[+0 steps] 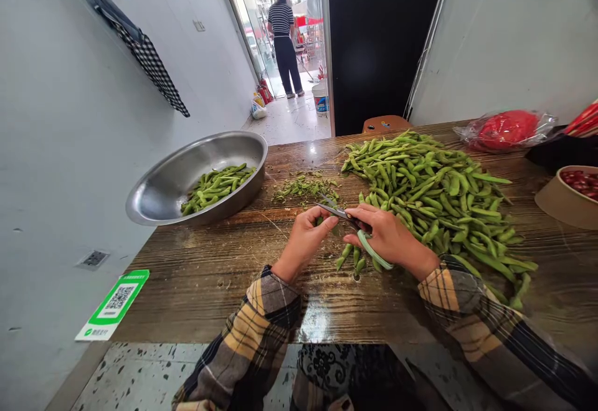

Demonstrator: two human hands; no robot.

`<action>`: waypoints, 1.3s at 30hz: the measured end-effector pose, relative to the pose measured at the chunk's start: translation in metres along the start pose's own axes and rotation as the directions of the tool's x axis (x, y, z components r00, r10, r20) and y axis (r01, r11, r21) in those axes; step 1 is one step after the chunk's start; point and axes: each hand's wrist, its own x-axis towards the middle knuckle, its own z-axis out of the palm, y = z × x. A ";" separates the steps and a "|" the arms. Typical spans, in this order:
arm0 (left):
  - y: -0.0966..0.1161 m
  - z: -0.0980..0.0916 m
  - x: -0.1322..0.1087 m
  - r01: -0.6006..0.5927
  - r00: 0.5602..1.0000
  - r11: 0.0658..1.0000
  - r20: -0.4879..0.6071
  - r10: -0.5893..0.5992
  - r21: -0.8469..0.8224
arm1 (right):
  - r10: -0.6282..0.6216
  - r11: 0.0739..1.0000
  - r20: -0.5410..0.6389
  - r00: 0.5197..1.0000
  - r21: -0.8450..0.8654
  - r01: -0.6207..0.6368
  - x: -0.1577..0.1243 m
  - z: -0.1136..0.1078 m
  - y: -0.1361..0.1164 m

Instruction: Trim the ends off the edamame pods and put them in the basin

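My right hand (384,231) grips a pair of scissors (339,210) with pale green handles, its blades pointing left and parted. Close to the blades, my left hand (306,238) pinches a green edamame pod (319,219), mostly hidden by the fingers. A large heap of edamame pods (434,193) spreads over the table to the right, reaching under my right hand. Small trimmings (306,188) lie just beyond my hands. At the left, a wide steel bowl (159,196) holds several pods.
The wooden table (196,286) carries a green QR code card (112,305) at its left edge. At right are a red item in clear plastic (507,129) and a paper bowl of dark red pieces (567,199). Beyond, a person (283,40) stands in the doorway near a bucket (320,98).
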 end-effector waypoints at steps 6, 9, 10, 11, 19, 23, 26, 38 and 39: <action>0.001 -0.004 0.002 -0.010 1.000 0.999 0.028 0.009 0.054 | -0.020 1.000 0.039 0.999 -0.017 0.020 -0.001 -0.003 0.003; 0.002 -0.007 0.003 -0.006 0.999 0.997 0.040 0.003 0.081 | -0.027 1.000 0.068 0.997 -0.008 0.027 0.000 -0.006 0.003; 0.002 -0.007 0.003 -0.006 0.999 0.996 0.044 0.002 0.088 | -0.030 1.000 0.073 0.997 -0.003 0.031 0.000 -0.006 0.003; 0.003 -0.008 0.003 -0.006 0.999 0.996 0.050 0.001 0.092 | -0.034 0.999 0.072 0.997 0.002 0.034 0.000 -0.007 0.003; 0.004 -0.011 0.002 0.023 0.993 0.999 0.112 -0.028 0.046 | -0.061 0.998 0.078 0.995 -0.006 0.062 0.001 -0.009 0.002; 0.003 -0.013 0.002 0.028 0.993 0.999 0.114 -0.033 0.042 | -0.057 0.998 0.103 0.993 0.004 0.057 0.001 -0.011 0.002; 0.002 -0.014 0.002 0.052 0.992 0.999 0.118 -0.053 0.011 | -0.066 0.997 0.114 0.991 0.034 0.063 0.001 -0.011 0.003; 0.005 -0.019 0.003 0.168 0.974 0.978 0.174 -0.146 -0.122 | -0.062 0.988 0.144 0.988 0.149 0.041 0.003 -0.010 0.003; 0.006 -0.020 0.003 0.174 0.972 0.975 0.181 -0.148 -0.135 | -0.059 0.985 0.146 0.988 0.171 0.034 0.003 -0.011 0.003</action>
